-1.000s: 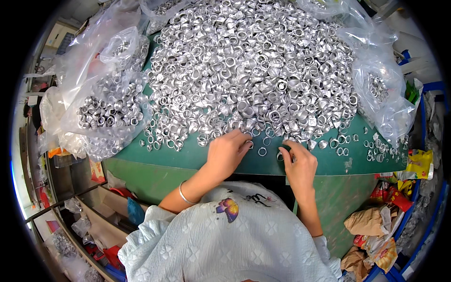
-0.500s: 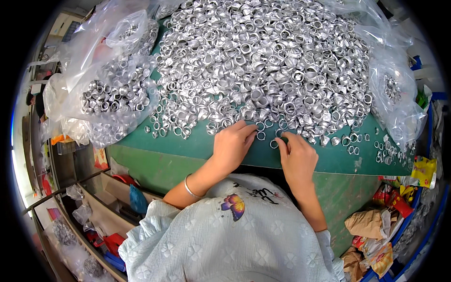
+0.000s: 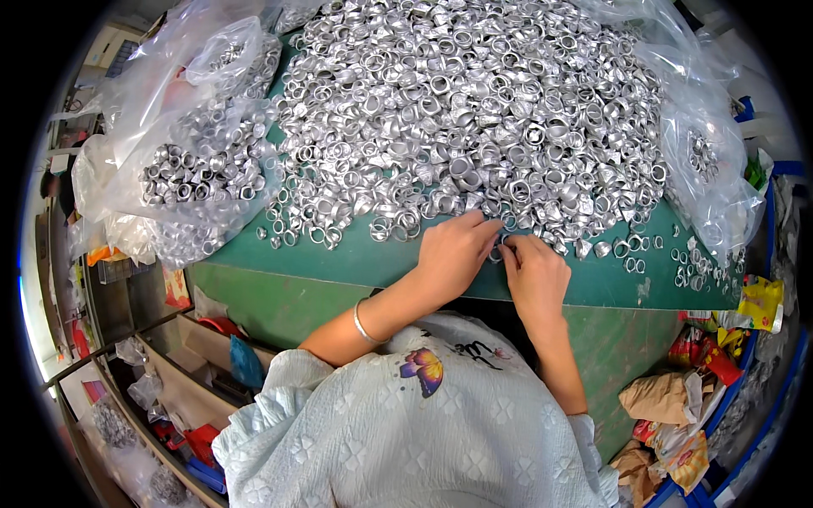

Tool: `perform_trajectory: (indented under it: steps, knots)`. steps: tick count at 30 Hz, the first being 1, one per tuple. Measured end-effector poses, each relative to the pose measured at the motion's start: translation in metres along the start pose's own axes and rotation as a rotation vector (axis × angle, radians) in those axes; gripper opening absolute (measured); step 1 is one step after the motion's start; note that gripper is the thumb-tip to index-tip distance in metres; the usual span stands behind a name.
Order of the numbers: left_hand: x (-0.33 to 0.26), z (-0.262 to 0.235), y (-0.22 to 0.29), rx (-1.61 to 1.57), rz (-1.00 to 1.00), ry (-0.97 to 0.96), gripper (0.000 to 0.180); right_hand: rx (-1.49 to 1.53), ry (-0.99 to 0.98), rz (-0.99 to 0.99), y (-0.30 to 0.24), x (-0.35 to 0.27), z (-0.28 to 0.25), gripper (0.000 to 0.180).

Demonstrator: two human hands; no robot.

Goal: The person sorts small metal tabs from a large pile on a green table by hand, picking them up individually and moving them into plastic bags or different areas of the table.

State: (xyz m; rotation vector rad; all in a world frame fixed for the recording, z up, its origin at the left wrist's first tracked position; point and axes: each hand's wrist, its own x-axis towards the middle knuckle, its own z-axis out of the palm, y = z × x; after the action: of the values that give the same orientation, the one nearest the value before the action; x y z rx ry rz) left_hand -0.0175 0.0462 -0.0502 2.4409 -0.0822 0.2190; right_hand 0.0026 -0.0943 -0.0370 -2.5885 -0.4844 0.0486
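A wide heap of silver-grey metal rings (image 3: 474,110) covers the far part of the green tabletop (image 3: 356,258). At the heap's near edge my left hand (image 3: 456,256) is closed, its fingers bent to the right. My right hand (image 3: 540,278) faces it closely, thumb and fingers pinched together. A single ring (image 3: 496,252) shows between the fingertips of both hands, partly covered by them. Which fingers bear on it is hard to make out. A bracelet (image 3: 362,322) circles my left wrist.
Clear plastic bags of rings stand at the left (image 3: 199,173) and right (image 3: 707,169) of the heap. Loose rings (image 3: 699,267) lie near the right corner. Low at the left is a divided wooden shelf (image 3: 182,385); at the lower right are crumpled paper bags (image 3: 660,398) and packets.
My left hand has moved right, close to my right hand. My right hand has barely shifted, and its fingertips have drawn together. The ring between them is now partly covered.
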Motion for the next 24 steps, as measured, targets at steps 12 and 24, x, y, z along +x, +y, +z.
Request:
perform_trajectory:
  steps: [12, 24]
  knots:
    - [0.02, 0.01, 0.005, 0.225, 0.144, -0.127, 0.014, 1.408, -0.047, 0.366, 0.028, -0.012, -0.024, 0.007]
    - [0.027, 0.0, -0.001, -0.132, -0.034, 0.076, 0.007, 1.249, 0.076, 0.245, 0.022, -0.018, -0.02, 0.007]
